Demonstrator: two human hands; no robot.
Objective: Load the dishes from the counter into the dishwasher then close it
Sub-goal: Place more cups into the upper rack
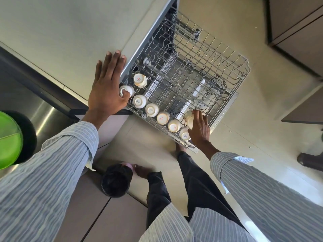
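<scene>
The dishwasher's upper wire rack (227, 55) is pulled out over the floor. Several white cups stand upside down in a row along its near edge, among them one (139, 80) and another (151, 110). My left hand (108, 84) lies flat on the counter's edge, its thumb hooked on a white cup (126, 89) at the rack's left corner. My right hand (199, 126) grips a white cup (188, 117), tilted, at the row's right end above the rack.
The beige counter (61, 32) runs along the left, with a steel sink (26, 102) and a green plate (8, 140) at the far left. Dark cabinets (297, 23) stand at the right. My legs and feet are on the tiled floor below the rack.
</scene>
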